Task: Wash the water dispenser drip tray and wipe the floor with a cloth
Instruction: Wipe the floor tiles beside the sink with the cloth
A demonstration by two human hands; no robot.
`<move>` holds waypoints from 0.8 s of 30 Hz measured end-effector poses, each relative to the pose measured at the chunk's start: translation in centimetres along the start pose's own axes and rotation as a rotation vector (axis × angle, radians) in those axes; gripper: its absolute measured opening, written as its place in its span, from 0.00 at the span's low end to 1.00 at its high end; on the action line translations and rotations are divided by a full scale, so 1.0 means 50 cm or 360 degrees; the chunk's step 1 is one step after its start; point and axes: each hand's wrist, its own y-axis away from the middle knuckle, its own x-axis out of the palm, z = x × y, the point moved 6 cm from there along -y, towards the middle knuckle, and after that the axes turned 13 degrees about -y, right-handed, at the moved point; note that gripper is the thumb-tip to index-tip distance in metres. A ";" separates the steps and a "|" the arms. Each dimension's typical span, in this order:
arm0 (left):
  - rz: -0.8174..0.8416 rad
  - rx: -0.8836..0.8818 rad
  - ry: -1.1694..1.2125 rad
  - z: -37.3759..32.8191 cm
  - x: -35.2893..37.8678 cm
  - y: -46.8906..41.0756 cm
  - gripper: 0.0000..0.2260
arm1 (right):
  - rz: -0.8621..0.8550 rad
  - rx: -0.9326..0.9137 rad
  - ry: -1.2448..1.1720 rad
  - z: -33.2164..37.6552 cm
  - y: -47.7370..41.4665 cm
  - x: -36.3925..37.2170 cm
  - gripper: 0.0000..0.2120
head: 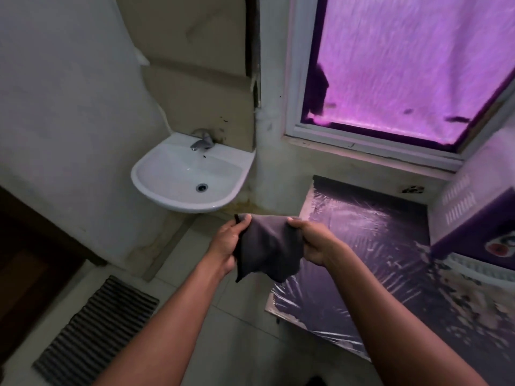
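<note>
Holding a dark cloth up over the pale tiled floor, left hand and right hand each clenched on one edge. Facing a white wall sink with tap, beside a pink-lit window; striped mat lower left, glossy dark sheet right.

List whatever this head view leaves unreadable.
Drip tray: nowhere in the head view.
Cloth: its top corners are bunched inside the left hand and right hand; wet or dry cannot be told.
Purple-and-white appliance: cut off by the right edge.
Outdoors: hidden behind the purple sheet over the window.
</note>
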 end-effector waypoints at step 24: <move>0.0027 -0.0194 -0.1140 -0.035 -0.225 -0.470 0.14 | -0.0533 -0.0203 0.0533 0.012 -0.353 0.084 0.12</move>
